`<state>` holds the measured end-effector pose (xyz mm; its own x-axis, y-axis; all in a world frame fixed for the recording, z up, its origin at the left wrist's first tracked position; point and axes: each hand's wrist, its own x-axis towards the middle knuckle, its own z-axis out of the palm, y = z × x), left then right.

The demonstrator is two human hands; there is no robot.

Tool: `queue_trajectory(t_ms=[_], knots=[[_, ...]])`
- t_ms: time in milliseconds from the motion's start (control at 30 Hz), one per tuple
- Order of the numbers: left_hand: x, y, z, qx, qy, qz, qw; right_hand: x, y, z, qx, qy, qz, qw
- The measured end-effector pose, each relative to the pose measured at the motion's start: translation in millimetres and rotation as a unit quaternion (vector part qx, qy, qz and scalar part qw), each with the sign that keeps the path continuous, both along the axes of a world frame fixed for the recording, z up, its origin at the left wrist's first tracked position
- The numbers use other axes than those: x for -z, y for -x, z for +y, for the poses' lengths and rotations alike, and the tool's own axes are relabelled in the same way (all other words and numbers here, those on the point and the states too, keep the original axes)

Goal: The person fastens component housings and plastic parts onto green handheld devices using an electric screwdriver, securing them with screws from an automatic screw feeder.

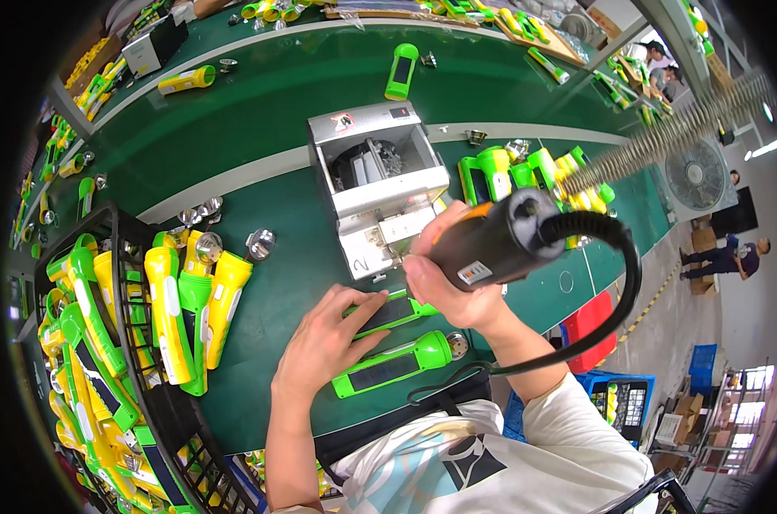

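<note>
Torch (395, 313): is lying on the bench (273, 190), likely feeling light, stiff, slick; its middle is probably offering best hold.
Left hand (320, 337): is grasping it, thumb opposing fingers.
Right hand (450, 289): is clenching a driver (496, 244).

Silver machine (394, 195) blocks ahead; green tabletop (292, 204) is bare just left.

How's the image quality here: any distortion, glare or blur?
Head view: fisheye bends the white bench strip, corners go black; head view: the light tube at right is blown out, and a silver reflector cup glints; head view: left hand, right hand and black power tool look fairly sharp.
</note>
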<state>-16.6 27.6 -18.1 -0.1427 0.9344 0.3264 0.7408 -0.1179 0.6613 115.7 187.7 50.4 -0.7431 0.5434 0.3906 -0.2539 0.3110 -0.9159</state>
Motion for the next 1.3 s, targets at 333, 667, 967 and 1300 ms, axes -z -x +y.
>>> queue_trajectory(t_ms=[333, 667, 967, 1300], knots=[[-1.0, 1.7, -6.1, 0.007, 0.018, -0.017, 1.0, -14.1, -10.0, 2.5, -0.032, 0.028, 0.136, 0.99], [-5.6, 4.4, -6.7, -0.017, 0.032, -0.007, 0.999, -27.4, 13.5, 16.0, -0.004, 0.024, 0.166, 0.986], [-2.7, 8.4, -2.2, -0.001, 0.0, 0.004, 1.0, -65.8, 63.2, 31.1, 0.066, 0.085, -0.02, 0.994], [-2.8, 6.3, -5.7, -0.013, 0.001, 0.006, 1.0, -45.0, 25.4, 15.6, 0.056, 0.029, 0.1, 0.993]])
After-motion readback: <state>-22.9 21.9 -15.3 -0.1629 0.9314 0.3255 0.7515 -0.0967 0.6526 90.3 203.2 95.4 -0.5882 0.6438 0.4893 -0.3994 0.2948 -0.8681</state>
